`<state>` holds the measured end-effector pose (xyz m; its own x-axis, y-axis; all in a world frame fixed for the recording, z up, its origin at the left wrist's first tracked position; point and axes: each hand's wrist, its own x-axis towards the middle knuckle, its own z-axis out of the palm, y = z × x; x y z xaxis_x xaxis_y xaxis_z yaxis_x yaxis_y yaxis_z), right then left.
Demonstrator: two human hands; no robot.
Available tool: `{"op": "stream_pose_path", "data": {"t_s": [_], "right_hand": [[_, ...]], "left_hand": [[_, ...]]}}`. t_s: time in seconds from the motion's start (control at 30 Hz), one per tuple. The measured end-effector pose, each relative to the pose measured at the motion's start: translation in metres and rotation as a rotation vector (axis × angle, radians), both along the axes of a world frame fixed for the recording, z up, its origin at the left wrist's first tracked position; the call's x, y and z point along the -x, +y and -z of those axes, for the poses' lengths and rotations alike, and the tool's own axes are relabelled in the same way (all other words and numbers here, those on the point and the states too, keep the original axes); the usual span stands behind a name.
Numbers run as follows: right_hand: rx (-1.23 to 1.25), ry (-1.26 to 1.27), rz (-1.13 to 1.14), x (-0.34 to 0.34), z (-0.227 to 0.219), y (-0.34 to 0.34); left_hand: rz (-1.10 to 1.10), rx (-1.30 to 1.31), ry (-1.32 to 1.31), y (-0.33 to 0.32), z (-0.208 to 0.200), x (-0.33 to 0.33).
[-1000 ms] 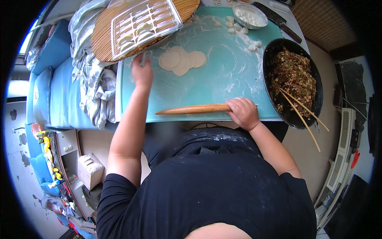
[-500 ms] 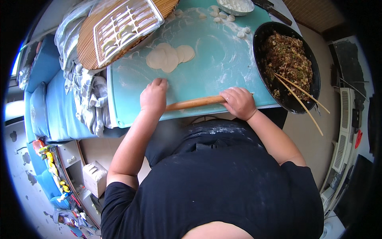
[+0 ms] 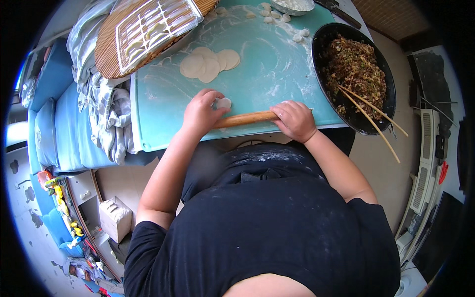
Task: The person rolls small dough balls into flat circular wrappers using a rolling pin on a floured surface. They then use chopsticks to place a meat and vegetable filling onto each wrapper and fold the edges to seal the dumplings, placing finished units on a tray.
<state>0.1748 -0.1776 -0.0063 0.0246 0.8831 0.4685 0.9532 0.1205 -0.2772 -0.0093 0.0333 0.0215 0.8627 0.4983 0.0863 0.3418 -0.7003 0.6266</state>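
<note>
A wooden rolling pin (image 3: 246, 118) lies along the near edge of the green floured board (image 3: 277, 54). My right hand (image 3: 295, 119) is wrapped round its right end. The pin's left end meets my left hand (image 3: 202, 111). This hand is curled, thumb and fingers round the edge of a small white dough disc (image 3: 224, 103) just beyond the pin; some of the disc is hidden. Farther up the board, several thin round dough wrappers (image 3: 209, 71) lie overlapping in a cluster.
A black pan (image 3: 391, 94) of chopped filling (image 3: 358, 74) stands at right, wooden chopsticks (image 3: 373, 122) sticking out over its rim. At far left, a plastic tray (image 3: 148, 37) with dumplings rests on a round woven mat (image 3: 106, 54). Dough lumps (image 3: 297, 37), a flour bowl (image 3: 294, 7) and a knife (image 3: 345, 15) are at the back.
My left hand has shifted right, toward the pin, and a small dough disc now shows at its fingers. My right hand stays on the pin. The whole view has shifted slightly.
</note>
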Motion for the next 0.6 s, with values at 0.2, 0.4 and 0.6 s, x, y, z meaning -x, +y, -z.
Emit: {"op": "stream_pose_path", "data": {"t_s": [0.2, 0.4, 0.6], "right_hand": [[0.064, 0.010, -0.014, 0.003, -0.010, 0.005], [0.224, 0.027, 0.025, -0.003, -0.020, 0.038], [0.357, -0.072, 0.220, -0.013, 0.003, 0.081]], "left_hand": [[-0.030, 0.119, -0.015, -0.005, 0.012, 0.011], [-0.124, -0.516, 0.066, 0.003, 0.003, 0.039], [-0.162, -0.477, 0.141, 0.039, 0.029, 0.025]]}}
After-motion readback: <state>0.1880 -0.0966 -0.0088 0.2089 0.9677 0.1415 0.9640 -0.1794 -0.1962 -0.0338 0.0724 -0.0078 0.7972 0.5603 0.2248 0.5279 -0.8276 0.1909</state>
